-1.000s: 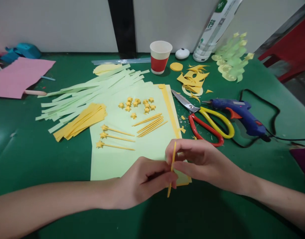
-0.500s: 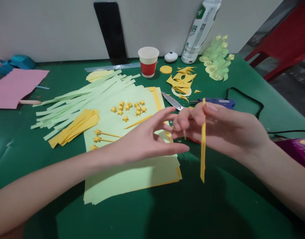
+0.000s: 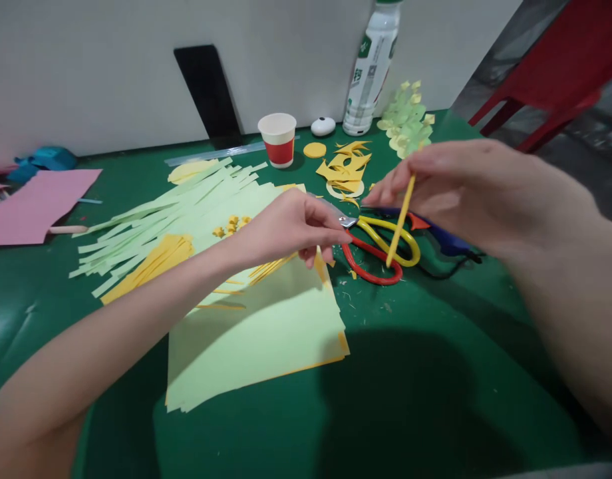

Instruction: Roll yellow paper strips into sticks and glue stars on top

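Note:
My left hand [image 3: 310, 226] is at the scissors [image 3: 370, 274], which have one red and one yellow handle loop. Its thumb and curled fingers close at the base of the red handle, near the pivot. In my right hand [image 3: 456, 186], between thumb and fingers, is a narrow yellow paper strip [image 3: 400, 223] that slants down in front of the handle loops. Under my left hand lies a stack of pale green paper sheets [image 3: 256, 346]. Small folded yellow paper stars [image 3: 231, 226] and thin yellow paper sticks [image 3: 273, 267] rest on it, partly hidden by my forearm.
A blue glue gun [image 3: 448, 241] lies under my right hand. Green strips [image 3: 161, 213], yellow strips [image 3: 151, 266] and yellow scraps [image 3: 346, 169] are spread around. Behind them stand a paper cup [image 3: 279, 143], a bottle [image 3: 370, 73] and a green paper plant [image 3: 406, 120].
My left hand has moved away from the right one and closed at the scissors' red handle. My right hand has shifted up and right, still with the strip. The view has shifted a little.

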{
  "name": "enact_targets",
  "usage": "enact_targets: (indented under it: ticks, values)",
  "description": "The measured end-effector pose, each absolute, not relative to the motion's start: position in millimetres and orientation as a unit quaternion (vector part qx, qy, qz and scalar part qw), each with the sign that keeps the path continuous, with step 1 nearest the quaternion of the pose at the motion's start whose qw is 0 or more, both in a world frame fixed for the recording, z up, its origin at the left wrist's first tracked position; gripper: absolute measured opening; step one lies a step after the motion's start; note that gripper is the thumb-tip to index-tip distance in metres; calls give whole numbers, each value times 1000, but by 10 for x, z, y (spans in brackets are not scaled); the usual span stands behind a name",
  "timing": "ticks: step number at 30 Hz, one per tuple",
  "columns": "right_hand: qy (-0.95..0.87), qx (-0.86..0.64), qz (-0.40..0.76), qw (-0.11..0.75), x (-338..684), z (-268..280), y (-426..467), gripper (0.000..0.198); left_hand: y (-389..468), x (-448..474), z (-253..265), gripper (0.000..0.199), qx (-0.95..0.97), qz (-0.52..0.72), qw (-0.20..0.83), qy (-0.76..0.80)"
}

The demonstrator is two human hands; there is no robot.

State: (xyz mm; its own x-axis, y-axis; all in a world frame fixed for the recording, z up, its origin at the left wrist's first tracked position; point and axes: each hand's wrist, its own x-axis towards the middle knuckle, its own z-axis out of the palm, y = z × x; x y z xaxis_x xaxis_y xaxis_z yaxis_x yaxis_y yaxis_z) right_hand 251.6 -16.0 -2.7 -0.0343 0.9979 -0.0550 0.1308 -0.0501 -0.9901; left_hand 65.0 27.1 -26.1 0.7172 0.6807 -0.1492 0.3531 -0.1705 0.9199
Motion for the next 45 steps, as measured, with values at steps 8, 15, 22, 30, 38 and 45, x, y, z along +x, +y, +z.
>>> enact_targets:
  ticks: [8, 15, 22, 30, 38, 45]
  values:
    - [-435, -539, 489, 530, 2511, -36, -115, 24, 332, 526, -446, 38, 819, 211, 443, 297]
    - [-552, -505, 513, 420, 2338, -155, -287, 9, 1, 323, -412, 30, 681, 180, 654, 275]
    - [-666, -468, 527, 243, 1954, -458, -421, 23, -546, 65, -683, 23, 551, 145, 741, 356]
    - [-703, -488, 446, 260, 1942, -489, -479, 5, -591, -128, -930, 22, 552, 154, 757, 314]
    - [-721, -487, 420, 259, 1903, -534, -520, 8, -566, -104, -944, 24, 545, 139, 766, 311]
    - [-724, -493, 406, 259, 1930, -532, -543, 8, -557, -102, -903, 23, 515, 136, 780, 329]
